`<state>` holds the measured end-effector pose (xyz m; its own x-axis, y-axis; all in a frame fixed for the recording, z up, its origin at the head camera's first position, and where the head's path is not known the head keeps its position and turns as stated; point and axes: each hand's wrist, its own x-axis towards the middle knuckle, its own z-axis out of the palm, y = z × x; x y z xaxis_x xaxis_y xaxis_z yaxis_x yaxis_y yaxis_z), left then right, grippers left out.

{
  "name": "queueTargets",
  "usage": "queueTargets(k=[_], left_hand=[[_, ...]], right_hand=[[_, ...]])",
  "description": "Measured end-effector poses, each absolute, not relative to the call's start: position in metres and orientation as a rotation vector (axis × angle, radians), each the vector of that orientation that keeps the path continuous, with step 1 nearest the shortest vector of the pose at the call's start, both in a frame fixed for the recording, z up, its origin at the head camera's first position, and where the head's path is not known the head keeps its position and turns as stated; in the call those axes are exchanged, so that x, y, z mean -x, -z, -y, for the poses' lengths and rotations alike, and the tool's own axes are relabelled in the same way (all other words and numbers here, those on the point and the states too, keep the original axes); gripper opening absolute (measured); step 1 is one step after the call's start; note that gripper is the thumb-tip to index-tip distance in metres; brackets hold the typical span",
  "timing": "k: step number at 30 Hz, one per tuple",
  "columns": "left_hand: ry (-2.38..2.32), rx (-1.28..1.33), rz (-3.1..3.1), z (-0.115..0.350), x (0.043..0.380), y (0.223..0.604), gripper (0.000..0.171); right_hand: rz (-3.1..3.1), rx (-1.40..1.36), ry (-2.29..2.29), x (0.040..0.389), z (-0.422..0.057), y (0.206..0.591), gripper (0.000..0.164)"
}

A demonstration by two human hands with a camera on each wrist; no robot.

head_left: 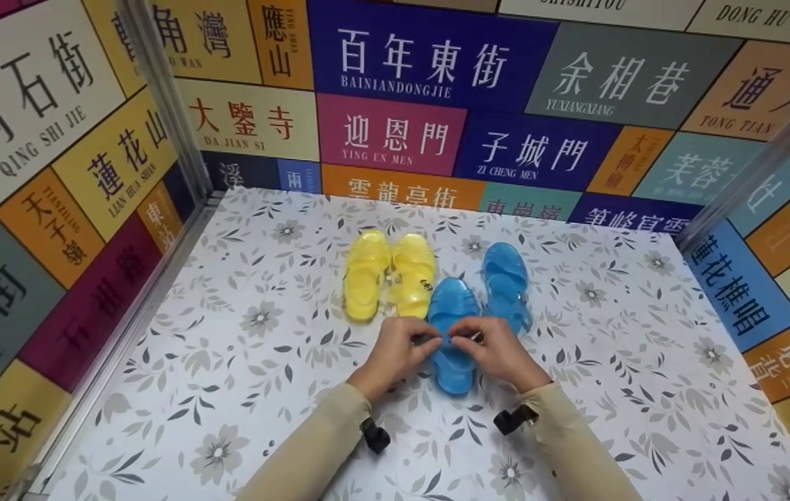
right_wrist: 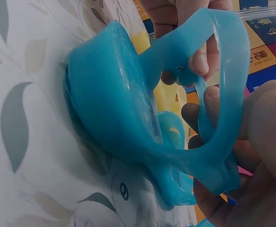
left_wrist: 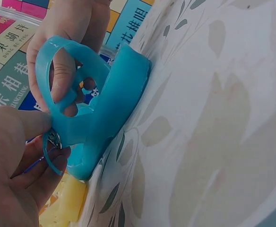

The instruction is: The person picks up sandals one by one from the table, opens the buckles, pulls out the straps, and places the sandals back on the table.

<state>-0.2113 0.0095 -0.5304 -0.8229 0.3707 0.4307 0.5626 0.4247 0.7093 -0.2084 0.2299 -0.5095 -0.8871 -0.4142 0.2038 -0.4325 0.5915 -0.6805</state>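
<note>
A translucent blue jelly sandal point(head_left: 453, 299) lies on the patterned tabletop, toe away from me, between both hands. My left hand point(head_left: 393, 356) pinches its ankle strap next to a small metal buckle point(left_wrist: 54, 138), and a loose strap end point(left_wrist: 51, 163) hangs between those fingers. From the other side, my right hand point(head_left: 504, 353) grips the strap point(right_wrist: 233, 71) with thumb and curled fingers. The strap stands up as a loop above the heel. Whether its end passes through the buckle I cannot tell. A matching blue sandal point(head_left: 504, 268) lies just beyond my right hand.
Two yellow jelly sandals point(head_left: 365, 275) lie side by side beyond my left hand. The white tabletop point(head_left: 227, 376) has a grey leaf and flower print. Panels with coloured lettered blocks point(head_left: 429, 56) enclose the back and both sides, with metal posts at the corners.
</note>
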Motion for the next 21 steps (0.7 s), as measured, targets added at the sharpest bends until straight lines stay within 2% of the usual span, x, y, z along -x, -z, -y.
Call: queueTargets(k=[9,21], left_hand=[[1.353,0.810,2.471,-0.008,0.212,0.528,0.006],[1.376,0.832,2.451,-0.006,0.213,0.531,0.006]], right_hand=[[2.833,-0.771,-1.261,0.210,-0.221,0.510,0.022],[2.811,-0.804,-1.253,0.211,-0.218,0.516,0.017]])
